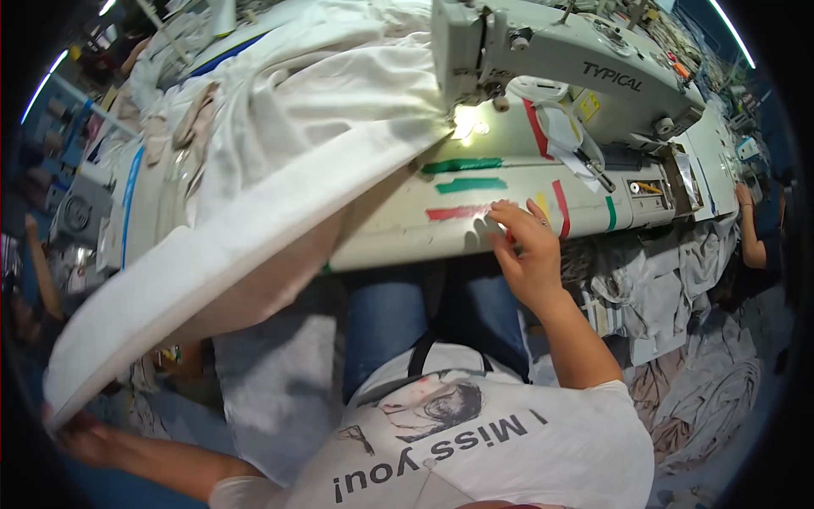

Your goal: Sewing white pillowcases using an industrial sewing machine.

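Currently, a white shirt [577,458] is filling six o'clock, with jeans [386,327] showing just beyond it. At eight o'clock, the left hand [89,441] is gripping the near end of the white cloth [237,242], though its fingers are looking dim near the rim. The right hand [527,246], just toward three o'clock from the middle, is holding nothing; its fingers are curving loosely apart over the counter [386,225], and whether they are touching it I cannot tell. Strips of green tape [462,165] and red tape [458,213] are lying near them. From the left hand, the cloth is stretching toward one o'clock, where it is meeting the lit needle area of the sewing machine [568,42]. Farther out at three o'clock, a co-worker [767,242] is reaching an arm upward.
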The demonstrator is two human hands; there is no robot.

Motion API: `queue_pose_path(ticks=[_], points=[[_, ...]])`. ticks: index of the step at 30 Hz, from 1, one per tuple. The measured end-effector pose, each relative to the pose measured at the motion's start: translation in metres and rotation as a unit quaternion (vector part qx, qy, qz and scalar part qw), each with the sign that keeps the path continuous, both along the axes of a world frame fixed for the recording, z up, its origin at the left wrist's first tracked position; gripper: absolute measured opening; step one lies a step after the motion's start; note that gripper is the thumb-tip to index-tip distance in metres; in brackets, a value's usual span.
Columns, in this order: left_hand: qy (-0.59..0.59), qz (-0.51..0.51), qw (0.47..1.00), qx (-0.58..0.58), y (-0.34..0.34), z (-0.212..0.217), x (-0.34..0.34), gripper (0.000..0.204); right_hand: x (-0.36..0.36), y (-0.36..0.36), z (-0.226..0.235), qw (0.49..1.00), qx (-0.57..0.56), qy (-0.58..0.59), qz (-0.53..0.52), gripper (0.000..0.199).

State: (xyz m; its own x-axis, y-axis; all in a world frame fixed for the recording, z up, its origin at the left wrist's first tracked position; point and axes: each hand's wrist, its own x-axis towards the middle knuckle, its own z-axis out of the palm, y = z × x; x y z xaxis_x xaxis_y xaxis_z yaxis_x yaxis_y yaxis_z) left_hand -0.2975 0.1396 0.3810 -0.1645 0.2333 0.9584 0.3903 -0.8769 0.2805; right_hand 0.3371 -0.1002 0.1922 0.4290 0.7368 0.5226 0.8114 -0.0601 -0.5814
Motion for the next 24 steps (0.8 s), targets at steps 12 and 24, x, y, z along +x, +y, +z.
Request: queue_pose_path(ticks=[12,24], points=[[-0.114,0.016,0.993,-0.014,-0.179,-0.096,0.063,0.035,-0.079,0.037,0.042,0.985,0.053,-0.115,0.116,0.042],[-0.01,0.173,0.984,-0.046,-0.159,-0.046,0.122,0.056,-0.079,-0.009,0.054,0.955,0.047,-0.121,0.265,0.03]])
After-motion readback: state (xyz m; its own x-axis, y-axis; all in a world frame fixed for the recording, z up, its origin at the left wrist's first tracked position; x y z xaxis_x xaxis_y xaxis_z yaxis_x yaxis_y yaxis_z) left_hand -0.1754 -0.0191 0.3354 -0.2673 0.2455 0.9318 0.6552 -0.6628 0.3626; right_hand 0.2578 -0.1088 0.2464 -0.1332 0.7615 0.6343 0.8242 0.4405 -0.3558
